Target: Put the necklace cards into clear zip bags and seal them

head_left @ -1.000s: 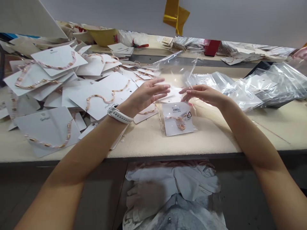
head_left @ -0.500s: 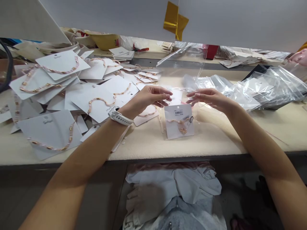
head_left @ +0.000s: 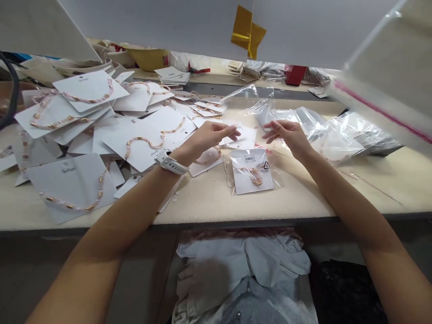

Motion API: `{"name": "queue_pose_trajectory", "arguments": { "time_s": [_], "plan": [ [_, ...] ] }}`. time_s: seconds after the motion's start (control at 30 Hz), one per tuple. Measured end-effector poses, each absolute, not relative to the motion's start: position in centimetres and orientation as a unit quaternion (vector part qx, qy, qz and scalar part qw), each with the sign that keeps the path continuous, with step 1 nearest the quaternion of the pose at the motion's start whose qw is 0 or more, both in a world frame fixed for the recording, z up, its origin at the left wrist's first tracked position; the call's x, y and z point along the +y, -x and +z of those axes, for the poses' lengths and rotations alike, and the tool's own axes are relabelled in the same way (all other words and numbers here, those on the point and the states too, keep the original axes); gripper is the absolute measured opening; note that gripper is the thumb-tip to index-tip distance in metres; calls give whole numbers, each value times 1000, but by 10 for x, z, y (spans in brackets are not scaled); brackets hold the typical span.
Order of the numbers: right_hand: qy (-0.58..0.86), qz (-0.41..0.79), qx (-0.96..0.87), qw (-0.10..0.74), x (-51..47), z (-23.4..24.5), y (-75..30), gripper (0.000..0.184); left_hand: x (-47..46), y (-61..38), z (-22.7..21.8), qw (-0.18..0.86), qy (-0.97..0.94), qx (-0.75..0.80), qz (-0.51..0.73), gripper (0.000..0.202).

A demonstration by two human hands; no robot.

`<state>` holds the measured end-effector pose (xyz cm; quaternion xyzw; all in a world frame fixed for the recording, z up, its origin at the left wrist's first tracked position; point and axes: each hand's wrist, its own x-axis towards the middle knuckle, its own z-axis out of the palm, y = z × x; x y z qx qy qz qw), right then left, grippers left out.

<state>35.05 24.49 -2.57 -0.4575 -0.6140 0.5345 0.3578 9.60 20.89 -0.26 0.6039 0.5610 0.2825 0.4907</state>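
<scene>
A white card with a barcode and a pink-and-gold beaded necklace (head_left: 255,178) lies inside a clear plastic bag (head_left: 276,180) on the padded table. Above it, clear film (head_left: 248,104) stands up behind and between my hands. My left hand (head_left: 219,134), with a white watch at the wrist, has thumb and fingertips pinched at the film's left side. At the right side, my right hand (head_left: 285,135) has its fingers bent together at the film's edge. Exactly what sits between the fingertips is hard to make out. Another white card (head_left: 245,137) lies just beyond the hands.
To the left spreads a heap of white cards with beaded necklaces (head_left: 135,135). Clear bags (head_left: 351,130) lie piled at the right. A blurred bag with a pink strip (head_left: 384,112) is close to the camera, upper right. Behind stands a yellow bowl (head_left: 148,58).
My right hand has drawn slightly left and its fingers have closed more. The blurred pink-striped bag has come into view at upper right. My left hand has barely moved.
</scene>
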Motion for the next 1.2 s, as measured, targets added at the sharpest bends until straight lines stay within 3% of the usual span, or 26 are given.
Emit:
{"name": "queue_pose_trajectory", "arguments": {
  "time_s": [0.23,0.37,0.53,0.7,0.93,1.2],
  "plan": [
    [455,596,-610,257,240,-33,-354,48,213,-92,-2,563,-526,554,314,34],
    [439,562,-640,285,241,-35,-357,39,217,-89,-4,609,-467,531,361,31],
    [397,568,-638,337,241,-32,-360,47,216,-89,-1,637,-460,491,376,29],
    [429,538,-626,366,239,-29,-364,28,213,-87,1,635,-492,466,371,36],
    [441,568,-598,353,235,-28,-366,34,212,-80,-2,659,-529,401,353,35],
    [396,629,-600,297,232,-31,-374,48,217,-67,-8,695,-568,356,260,64]
  ]
}}
